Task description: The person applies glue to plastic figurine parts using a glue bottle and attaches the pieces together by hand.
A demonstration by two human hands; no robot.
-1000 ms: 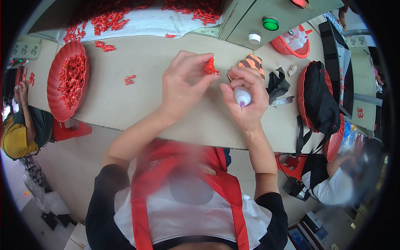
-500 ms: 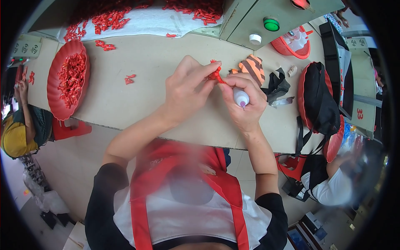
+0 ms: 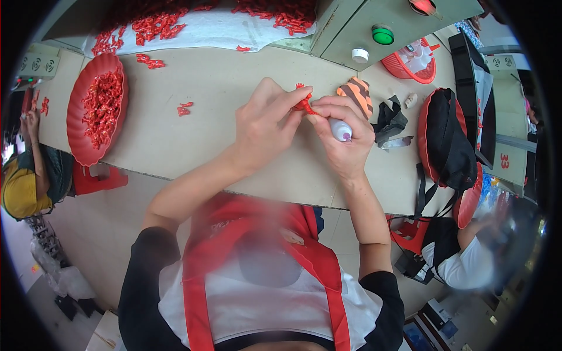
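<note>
Over the middle of the table, my left hand (image 3: 263,120) pinches a small glossy red figurine (image 3: 304,104) between thumb and fingers. My right hand (image 3: 346,140) meets it there, thumb and forefinger closed on the figurine's lower end. Tucked in the curled fingers of that same hand is a small white squeeze bottle (image 3: 338,128) with a purplish tip pointing toward me. Two or so red pieces (image 3: 185,109) lie on the table left of my hands. Farther left, a scalloped red tray (image 3: 120,111) holds a heap of similar red pieces (image 3: 99,111).
More red pieces (image 3: 155,26) cover a white cloth (image 3: 216,35) at the back. Right of my hands lie an orange-and-brown striped cloth (image 3: 357,96), black scraps (image 3: 391,120) and a black bag (image 3: 456,140). A red basket (image 3: 421,73) stands behind. Other people sit at both sides.
The bottle in my right hand has tilted, its tip swinging up and slightly right. My right fingers have shifted a little; both hands stay at the figurine.
</note>
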